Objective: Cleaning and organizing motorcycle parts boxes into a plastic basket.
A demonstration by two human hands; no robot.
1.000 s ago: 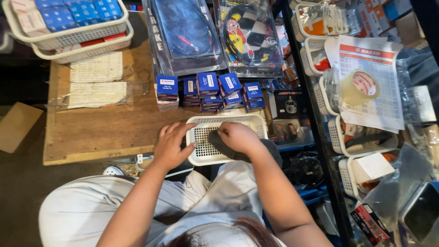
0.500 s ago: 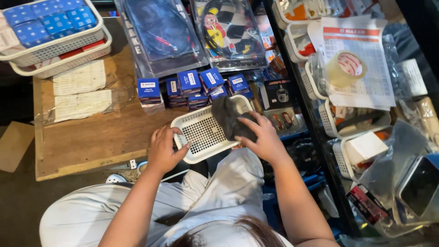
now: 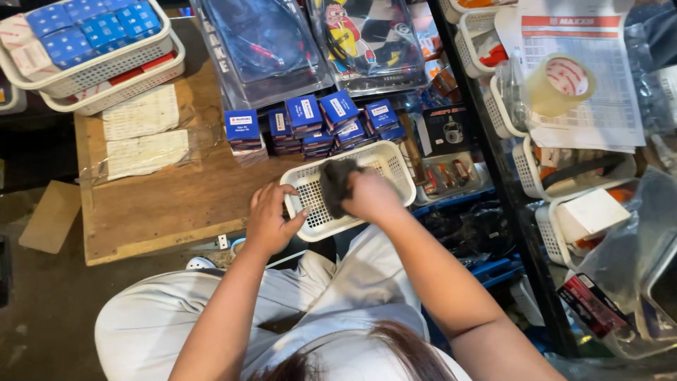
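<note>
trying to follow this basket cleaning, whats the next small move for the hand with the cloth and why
Probably sweep the dark cloth toward the far end of the white basket. The right hand presses the cloth on the basket's middle, the far end shows bare mesh, and the left hand grips the near rim, so the basket looks steadied for a stroke.

This is looking like a small parts shop: stacks of small blue boxes (image 3: 310,123) are crowding the wooden surface (image 3: 176,204) at centre, clear blister packs (image 3: 264,46) are lying at the top, and white stock baskets (image 3: 486,49) are lining dark shelving (image 3: 508,204) down the right.
</note>
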